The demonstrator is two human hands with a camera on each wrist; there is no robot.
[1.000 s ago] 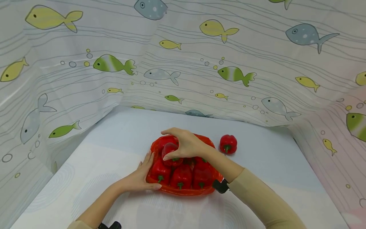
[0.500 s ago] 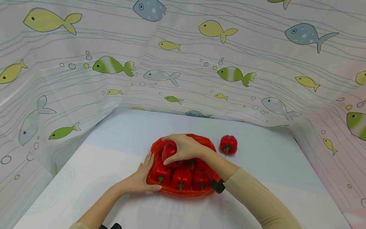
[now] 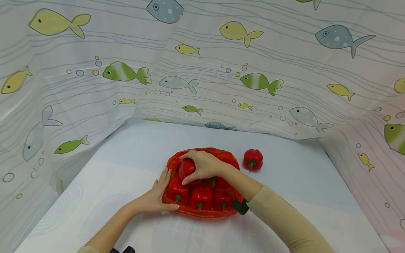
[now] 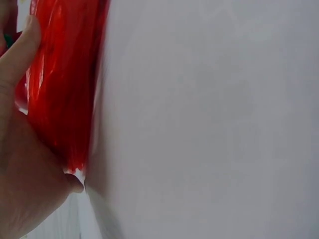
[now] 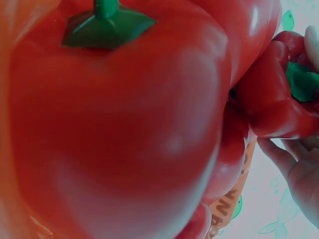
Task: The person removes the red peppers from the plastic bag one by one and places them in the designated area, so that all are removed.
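A red oval container [image 3: 202, 213] with a glossy, creased plastic wall holds several red bell peppers. My right hand [image 3: 205, 165] grips one bell pepper [image 3: 187, 168] on top of the pile at the left, thumb on the near side and fingers over the far side. That pepper [image 5: 271, 94] shows its green stem in the right wrist view. Spread along the container's left side, my left hand [image 3: 154, 197] touches the wall with straight fingers, its thumb at the front rim. In the left wrist view the left hand [image 4: 30, 174] lies against the red wall.
One more red bell pepper [image 3: 252, 160] lies on the white table [image 3: 303, 168], right of the container. A fish-patterned curtain [image 3: 209, 70] encloses the table at the back and both sides.
My right hand has come down over the top pepper and closed its fingers and thumb on it. The left hand and the container stay in place.
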